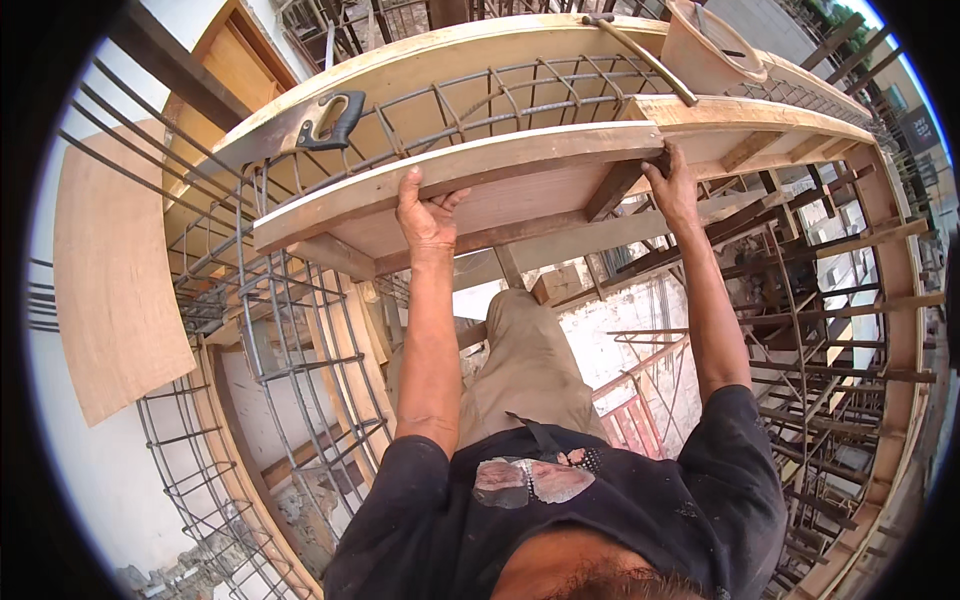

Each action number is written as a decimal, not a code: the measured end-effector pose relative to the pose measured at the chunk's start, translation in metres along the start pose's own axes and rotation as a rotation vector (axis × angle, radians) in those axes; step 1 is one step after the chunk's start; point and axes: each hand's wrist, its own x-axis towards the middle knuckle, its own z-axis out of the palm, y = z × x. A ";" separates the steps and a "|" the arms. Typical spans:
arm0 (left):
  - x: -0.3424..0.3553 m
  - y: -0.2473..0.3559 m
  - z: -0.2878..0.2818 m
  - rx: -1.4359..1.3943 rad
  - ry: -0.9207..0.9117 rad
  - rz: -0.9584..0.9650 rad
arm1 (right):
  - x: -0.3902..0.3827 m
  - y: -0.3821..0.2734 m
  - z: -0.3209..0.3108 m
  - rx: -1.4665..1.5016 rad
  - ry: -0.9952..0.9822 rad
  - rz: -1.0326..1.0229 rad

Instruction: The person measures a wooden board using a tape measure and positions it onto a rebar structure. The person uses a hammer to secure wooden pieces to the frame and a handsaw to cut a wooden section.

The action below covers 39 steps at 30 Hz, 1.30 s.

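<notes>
A long timber-framed plywood formwork panel (520, 195) with a pale top edge crosses in front of me. My left hand (428, 215) grips its top rail left of middle, thumb against the wood and fingers curled. My right hand (668, 180) holds the panel's right end, where a short cross-piece (610, 193) meets the rail. Just beyond, a steel rebar cage (510, 95) lies along a plywood channel. A hand saw (330, 125) with a dark handle rests on it at the left. A hammer (645, 60) lies across the top at the right, beside a dusty bucket (700, 45).
A loose plywood sheet (120, 270) and more rebar cages (290, 330) are at the left. My legs (520, 370) are below me over a drop. Timber beams and scaffolding (810, 330) fill the right, with a pale surface (650, 350) lower down.
</notes>
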 end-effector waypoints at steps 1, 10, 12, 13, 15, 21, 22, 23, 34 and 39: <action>0.000 -0.001 -0.001 0.025 0.003 0.001 | -0.002 0.002 0.001 0.037 0.007 -0.010; -0.038 0.032 -0.012 0.069 -0.065 -0.290 | -0.016 -0.041 -0.009 0.178 0.035 0.003; -0.053 0.037 0.002 0.799 -0.333 -0.529 | -0.012 -0.041 -0.010 0.178 0.057 0.012; -0.058 0.033 0.023 0.815 -0.341 -0.530 | -0.016 -0.038 -0.006 0.163 0.029 0.028; -0.066 0.015 0.080 1.644 -0.492 0.367 | -0.022 -0.031 -0.006 0.197 0.032 0.048; -0.010 -0.025 0.154 2.018 -0.784 1.475 | -0.019 -0.043 -0.008 0.298 0.045 0.017; -0.009 -0.029 0.164 2.241 -0.800 0.948 | -0.016 -0.034 -0.011 0.286 0.048 0.003; -0.007 -0.032 0.172 2.371 -0.792 0.396 | -0.011 -0.026 -0.014 0.223 -0.007 -0.004; -0.019 -0.038 0.163 2.331 -0.702 0.567 | 0.172 -0.025 -0.018 -0.434 -0.095 -0.082; -0.020 -0.038 0.159 2.328 -0.645 0.656 | 0.161 -0.043 -0.036 -0.438 -0.075 -0.085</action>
